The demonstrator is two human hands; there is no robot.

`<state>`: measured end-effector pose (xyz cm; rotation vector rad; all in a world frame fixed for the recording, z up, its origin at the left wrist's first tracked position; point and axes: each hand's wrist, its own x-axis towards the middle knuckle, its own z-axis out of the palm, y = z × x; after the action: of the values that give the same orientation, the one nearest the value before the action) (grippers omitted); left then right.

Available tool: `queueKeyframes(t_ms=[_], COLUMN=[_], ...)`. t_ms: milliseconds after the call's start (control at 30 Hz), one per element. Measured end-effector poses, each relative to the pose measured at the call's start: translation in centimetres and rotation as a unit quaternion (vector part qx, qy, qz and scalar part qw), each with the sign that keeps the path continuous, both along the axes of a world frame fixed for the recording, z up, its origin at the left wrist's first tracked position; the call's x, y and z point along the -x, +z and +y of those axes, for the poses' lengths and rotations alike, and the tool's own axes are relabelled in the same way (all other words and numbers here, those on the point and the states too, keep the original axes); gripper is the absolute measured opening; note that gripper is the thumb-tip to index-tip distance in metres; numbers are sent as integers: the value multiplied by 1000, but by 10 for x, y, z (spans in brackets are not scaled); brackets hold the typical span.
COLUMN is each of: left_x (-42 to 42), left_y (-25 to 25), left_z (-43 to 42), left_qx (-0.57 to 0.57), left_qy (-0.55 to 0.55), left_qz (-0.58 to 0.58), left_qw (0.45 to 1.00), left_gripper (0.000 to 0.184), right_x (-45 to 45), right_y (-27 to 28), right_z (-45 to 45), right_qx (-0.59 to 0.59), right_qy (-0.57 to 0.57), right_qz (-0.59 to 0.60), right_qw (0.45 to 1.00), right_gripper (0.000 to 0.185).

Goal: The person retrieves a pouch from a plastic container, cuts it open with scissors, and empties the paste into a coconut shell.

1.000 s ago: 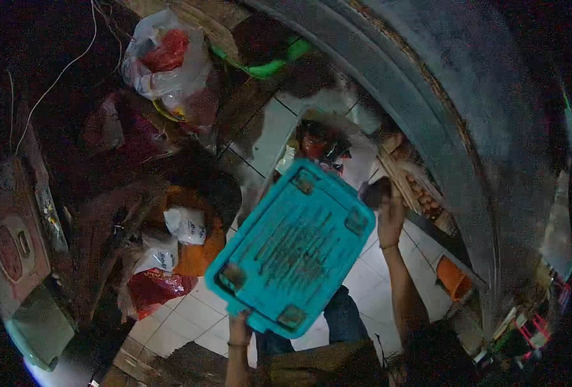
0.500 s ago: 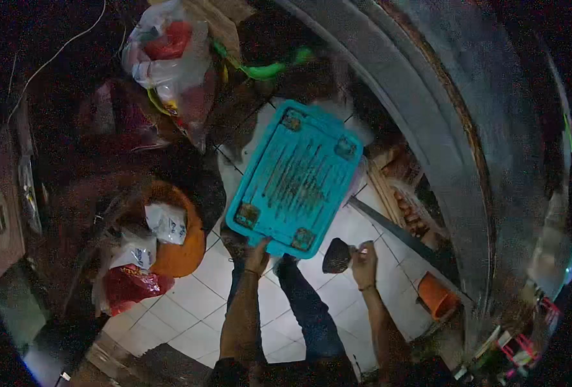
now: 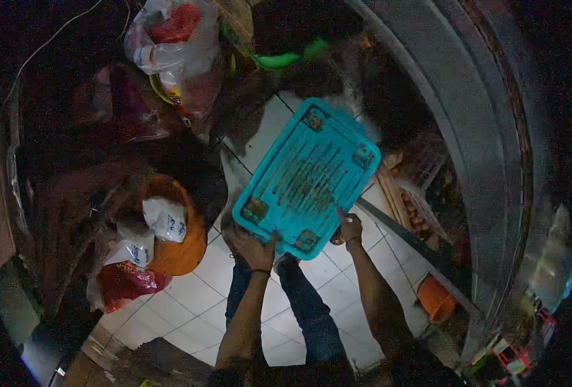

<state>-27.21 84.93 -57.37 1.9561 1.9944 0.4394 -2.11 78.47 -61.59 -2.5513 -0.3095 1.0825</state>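
Observation:
A teal plastic lid (image 3: pixel 311 177), dirty with dark streaks and with brown patches at its corners, lies tilted in the middle of the view. My left hand (image 3: pixel 255 250) grips its lower left edge, the fingers partly under it. At the lower right edge, my right hand (image 3: pixel 348 230) is closed by the rim with a dark object (image 3: pixel 335 238), mostly hidden behind the hand and the lid. What lies beneath the lid is covered.
An orange basin (image 3: pixel 186 248) with white packets (image 3: pixel 164 219) stands left, beside a red bag (image 3: pixel 131 284). A filled plastic bag (image 3: pixel 176 48) is at upper left. On the right are an orange pot (image 3: pixel 436 299), a wooden crate and a large grey curved surface (image 3: pixel 473 116).
The lid has moved away from me and down over the place where a container with dark contents showed. My right hand has come in from the right to its lower right edge.

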Motion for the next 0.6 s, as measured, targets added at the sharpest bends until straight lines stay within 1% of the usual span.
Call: queueKeyframes(t_ms=[33, 67, 100, 133, 167, 200, 233, 267, 333, 367, 400, 433, 467, 533, 567, 600], left_x=[1, 0, -2, -7, -11, -14, -15, -13, -9, -4, -1, 2, 4, 4, 4, 5], left_y=[-4, 6, 8, -5, -17, -30, -37, -42, -48, -56, -63, -71, -75, -68, -74, -80], left_z=[5, 24, 41, 55, 72, 89, 99, 100, 99, 94, 92, 90, 89, 91, 93, 95], left_qx=[-1, 27, 56, 39, 42, 129, 212, 211, 280, 280, 223, 193, 163, 238, 236, 271], left_qy=[1, -33, -63, -53, -52, -129, -204, -202, -179, -178, -181, -182, -183, -185, -184, -170], left_qz=[-3, -18, -31, 19, 15, 26, 36, 33, 16, 14, 14, 13, 12, 3, 1, -17], left_qw=[1000, 999, 996, 998, 998, 983, 955, 956, 943, 943, 958, 964, 969, 954, 954, 947], left_gripper=[68, 78, 87, 79, 79, 74, 69, 69, 62, 62, 60, 60, 59, 63, 63, 64], right_x=[-8, -15, -22, -30, -35, -38, -41, -42, -46, -48, -48, -48, -43, -45, -43, -43], right_y=[-19, -38, -58, -78, -83, -86, -86, -86, -84, -80, -81, -82, -89, -124, -129, -131], right_z=[-4, -12, -22, -31, -37, -42, -49, -49, -50, -48, -45, -43, -44, -55, -52, -52], right_qx=[25, 54, 58, 71, 79, 86, 54, 45, 29, 25, 23, 19, 55, 96, 113, 91], right_qy=[58, 116, 120, 117, 114, 112, 166, 256, 417, 521, 570, 616, 499, 381, 317, 304], right_qz=[-27, -52, -53, 8, 37, 66, 40, -8, -140, -181, -202, -225, -139, -101, -88, -58], right_qw=[998, 990, 990, 991, 990, 988, 984, 966, 898, 834, 796, 755, 854, 914, 937, 947], right_gripper=[62, 64, 64, 66, 67, 68, 67, 67, 69, 75, 77, 80, 87, 94, 98, 96])
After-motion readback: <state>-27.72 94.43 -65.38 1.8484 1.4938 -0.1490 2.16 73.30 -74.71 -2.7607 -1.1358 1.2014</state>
